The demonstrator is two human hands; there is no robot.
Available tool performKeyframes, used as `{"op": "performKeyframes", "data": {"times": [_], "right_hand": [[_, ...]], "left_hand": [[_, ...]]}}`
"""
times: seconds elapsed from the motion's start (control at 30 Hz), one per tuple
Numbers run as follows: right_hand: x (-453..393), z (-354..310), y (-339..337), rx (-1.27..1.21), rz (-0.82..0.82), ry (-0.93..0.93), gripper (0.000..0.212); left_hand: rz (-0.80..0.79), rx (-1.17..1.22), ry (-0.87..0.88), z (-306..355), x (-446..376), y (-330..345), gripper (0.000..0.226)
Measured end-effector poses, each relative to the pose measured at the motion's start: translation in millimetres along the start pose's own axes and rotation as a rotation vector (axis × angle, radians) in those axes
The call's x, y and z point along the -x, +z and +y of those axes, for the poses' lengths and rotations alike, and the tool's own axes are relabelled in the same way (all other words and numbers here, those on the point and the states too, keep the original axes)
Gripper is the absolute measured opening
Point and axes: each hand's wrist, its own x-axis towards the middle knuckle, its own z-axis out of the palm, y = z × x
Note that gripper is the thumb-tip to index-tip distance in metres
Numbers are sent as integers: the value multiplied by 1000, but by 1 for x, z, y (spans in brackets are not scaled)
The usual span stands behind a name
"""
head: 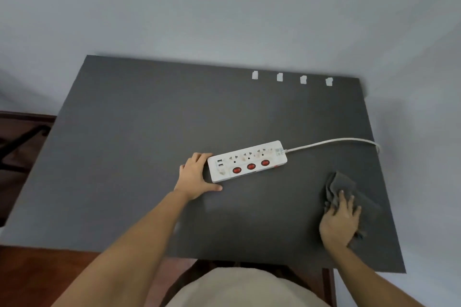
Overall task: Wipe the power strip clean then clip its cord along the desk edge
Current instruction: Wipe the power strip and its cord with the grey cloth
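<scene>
While left hand (193,177) braces power strip (247,161) with spread fingers, right hand (340,219) lies flat on cloth (344,185); risk: strip skids if bracing slackens.

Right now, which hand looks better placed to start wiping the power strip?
The right hand, probably: it already rests on the grey cloth just right of the power strip. The left hand is braced against the strip's USB end, well placed to steady it.

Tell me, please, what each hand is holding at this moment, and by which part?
The left hand steadies the power strip at its USB end. The right hand presses on the grey cloth, near its middle; neither is lifted.
</scene>
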Motion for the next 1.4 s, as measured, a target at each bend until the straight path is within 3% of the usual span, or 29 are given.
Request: {"op": "performKeyframes", "data": {"times": [0.1, 0.2, 0.37, 0.43, 0.5, 0.6, 0.63, 0.73, 0.77, 0.87, 0.97, 1.1, 1.13, 1.23, 1.27, 1.3, 1.4], "right_hand": [[0, -36, -7, -241, -21, -78, 42], [-11, -99, -2, -327, -55, -292, 46], [1, -166, 60, 21, -315, -652, 60], [32, -164, 73, 68, -392, -761, 65], [67, -144, 66, 9, -575, -909, 65], [67, -105, 23, -94, -857, -889, 55], [53, -101, 12, -130, -796, -829, 55], [-7, -114, 17, -122, -408, -603, 57], [-19, -130, 31, -73, -382, -567, 59], [1, -169, 76, 160, -467, -694, 65], [60, -172, 85, 141, -604, -981, 62], [70, -142, 41, 2, -1009, -1181, 51], [57, -141, 34, -40, -957, -1158, 49], [5, -160, 48, -72, -549, -692, 55], [6, -171, 60, -15, -499, -622, 59], [21, -183, 70, 66, -517, -681, 63], [90, -175, 86, 183, -704, -1193, 61]], "left_hand": [[20, 7, 7, -13, 5, 5, 85], [46, -4, -8, -17, 7, 11, 80], [122, -34, -38, -18, 10, 24, 76], [135, -60, -62, -17, 12, 28, 77], [127, -74, -77, -16, 16, 37, 76], [102, -32, -79, -14, 22, 54, 76], [97, -10, -79, -14, 23, 57, 76], [93, 30, -88, -19, 20, 58, 79], [96, 31, -92, -21, 19, 57, 80], [114, 42, -100, -25, 11, 49, 82], [132, 40, -113, -26, 11, 49, 78], [119, 43, -112, -27, 23, 62, 70], [108, 38, -110, -28, 24, 62, 73], [95, 43, -109, -30, 21, 59, 82], [95, 43, -110, -28, 20, 57, 82], [98, 44, -117, -26, 20, 55, 81], [135, -1, -124, -30, 23, 51, 76]]}}
